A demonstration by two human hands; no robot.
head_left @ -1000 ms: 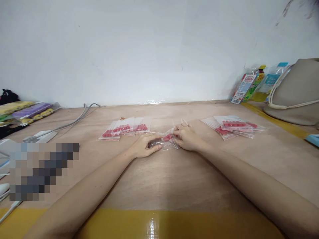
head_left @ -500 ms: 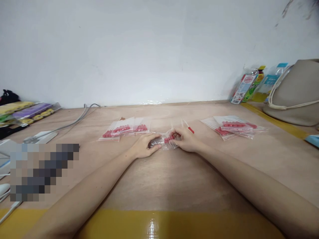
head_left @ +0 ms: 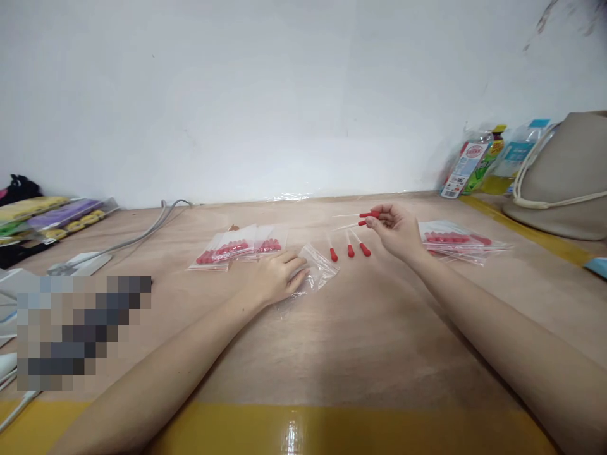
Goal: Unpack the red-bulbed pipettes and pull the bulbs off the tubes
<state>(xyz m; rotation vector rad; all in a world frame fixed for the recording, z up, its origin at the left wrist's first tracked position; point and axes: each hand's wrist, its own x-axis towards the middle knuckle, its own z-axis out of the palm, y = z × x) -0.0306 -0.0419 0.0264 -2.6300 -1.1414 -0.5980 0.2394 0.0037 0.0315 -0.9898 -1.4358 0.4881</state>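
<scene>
My left hand [head_left: 277,279] presses its fingers flat on a clear, emptied zip bag [head_left: 317,273] lying on the wooden table [head_left: 332,335]. My right hand [head_left: 397,229] is lifted a little above the table and pinches two red-bulbed clear droppers [head_left: 366,218] by their bulbs, tips pointing left. Three more red-bulbed droppers [head_left: 348,249] lie loose on the table between my hands. A pile of filled zip bags [head_left: 239,245] sits left of my left hand. Another pile of filled bags [head_left: 458,241] lies just right of my right hand.
Bottles and a packet [head_left: 484,161] stand at the back right beside a beige bag [head_left: 564,177]. Cables [head_left: 137,230] and coloured packs [head_left: 52,215] lie at the left. A yellow tape strip [head_left: 303,430] runs along the near edge.
My right hand has drawn the droppers out of the bag and lifted away to the right with two of them; three lie on the table. My left hand stays on the bag.
</scene>
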